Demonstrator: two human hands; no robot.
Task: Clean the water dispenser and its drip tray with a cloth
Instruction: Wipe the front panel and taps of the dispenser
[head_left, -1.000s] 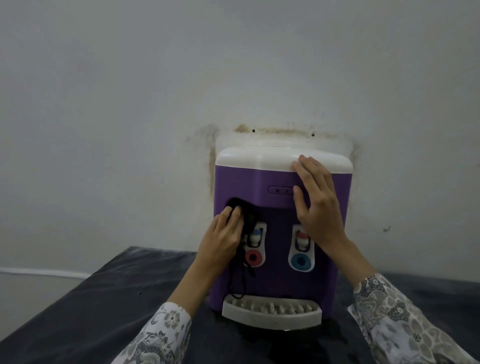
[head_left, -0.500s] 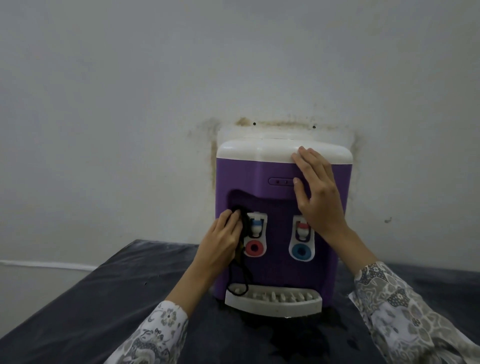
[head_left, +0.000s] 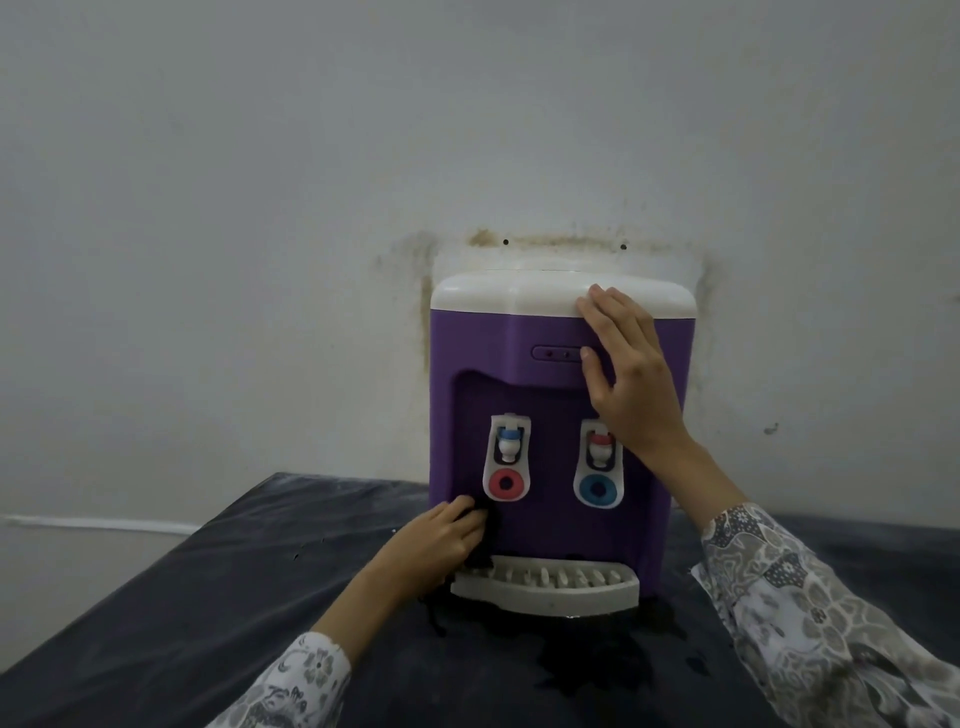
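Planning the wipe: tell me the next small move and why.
Probably slide the black cloth in the left hand rightward onto the white drip tray: it sits at the purple dispenser's lower left, just above the tray, while the right hand steadies the top.

Purple plastic tabletop water dispenser (head_left: 550, 431) with a white top sits upright against the wall. Its white slotted drip tray (head_left: 545, 590) is seated at the base. A dark cloth (head_left: 480, 540) is bunched against the lower-left front, just above the tray.
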